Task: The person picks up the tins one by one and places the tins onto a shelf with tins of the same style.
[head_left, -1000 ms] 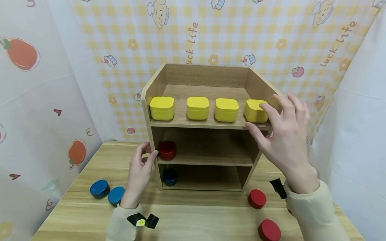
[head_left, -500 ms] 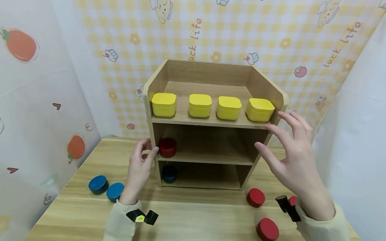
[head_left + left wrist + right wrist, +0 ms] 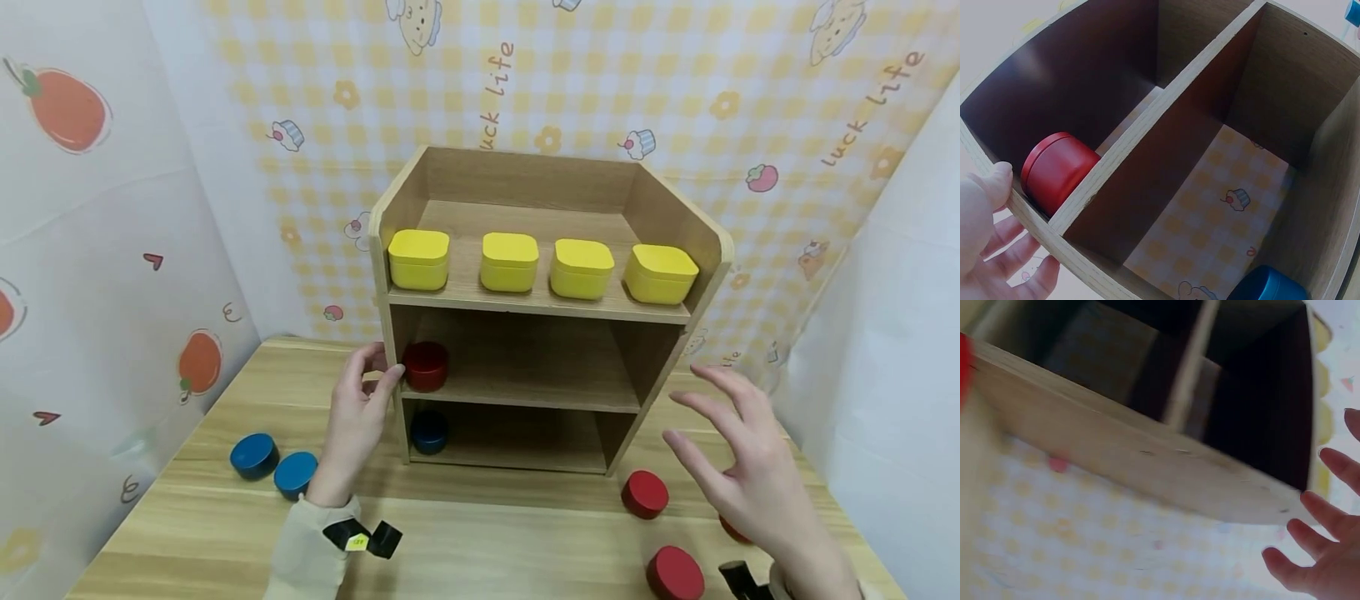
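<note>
Left grip (image 3: 356,417) pinches left side of shelf (image 3: 525,375); shelf upright on bench (image 3: 480,533). Right grip (image 3: 757,467) loose and spread, right of shelf. Four yellow boxes (image 3: 510,262) along its top; red tin (image 3: 426,367) mid-level left, blue tin (image 3: 430,432) below.

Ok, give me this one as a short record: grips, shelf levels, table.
Left grip: holds left side of shelf
Right grip: fingers spread, holding nothing
Top level: four yellow boxes
Middle level: one red tin, left end
Bottom level: one blue tin, left end
Table: two blue tins left; three red tins right, one mostly hidden
</note>
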